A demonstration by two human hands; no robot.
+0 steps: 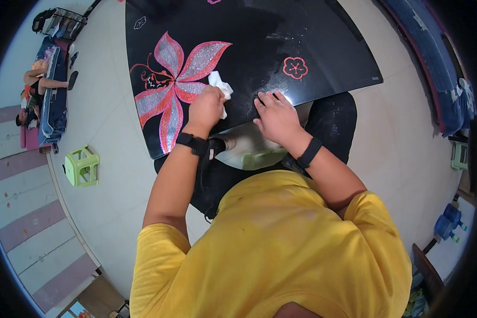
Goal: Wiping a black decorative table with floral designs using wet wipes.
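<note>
My left hand (206, 107) is closed round a crumpled white tissue or cloth (219, 85), part of it sticking out past the fingers. It rests at the near edge of a glossy black table (244, 32). Beside it spreads a large pink, red and silver glitter flower (170, 59) on the tabletop. My right hand (276, 117) lies with fingers stretched out on the table near its front edge, holding nothing. Pale smudges show on the black surface beyond it, near a small red flower outline (295, 68). Dark bands circle both wrists.
A light green stool (82, 166) stands on the tiled floor at left. Farther left a person lies on a low bed (54, 106). Blue fabric (434, 63) covers a long piece of furniture at right. Blue water bottles (448, 222) sit at lower right.
</note>
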